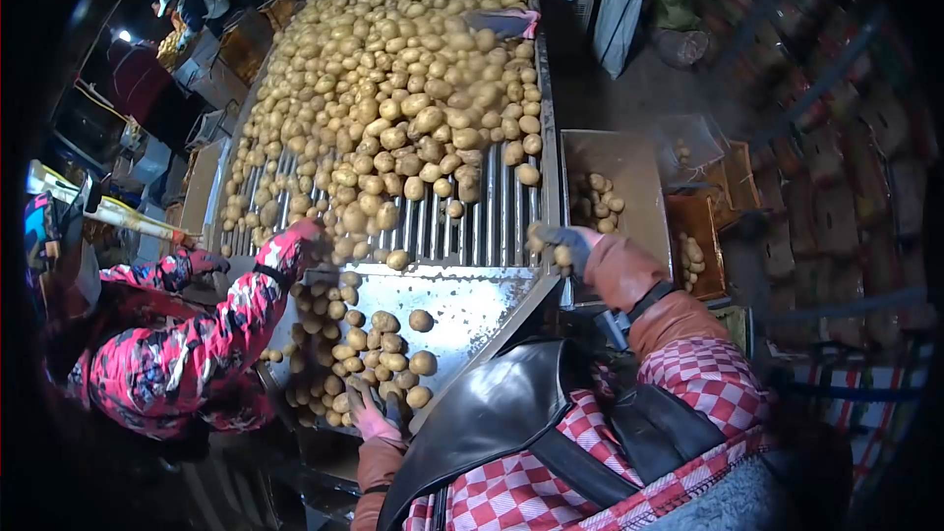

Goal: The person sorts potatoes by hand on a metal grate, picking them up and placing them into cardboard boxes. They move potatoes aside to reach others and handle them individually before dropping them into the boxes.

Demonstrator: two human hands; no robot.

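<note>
Potatoes [423, 39] cover a long roller table [506, 211] that ends in a metal tray [467, 300]. My left hand [374, 418], in a pink and grey glove, is at the lower edge of the tray, against a pile of potatoes [369, 359]; its fingers are spread. My right hand [578, 244], gloved as well, is at the right edge of the rollers, beside an open cardboard box [621, 162]. Its fingers are closed round potatoes [561, 255] at their tips.
At the left a co-worker in a pink camouflage jacket [182, 364] reaches over the rollers' lower left edge. An orange crate [715, 236] with potatoes stands right of the box. Stacked cartons [831, 206] fill the right side. More people [187, 5] are at the upper left.
</note>
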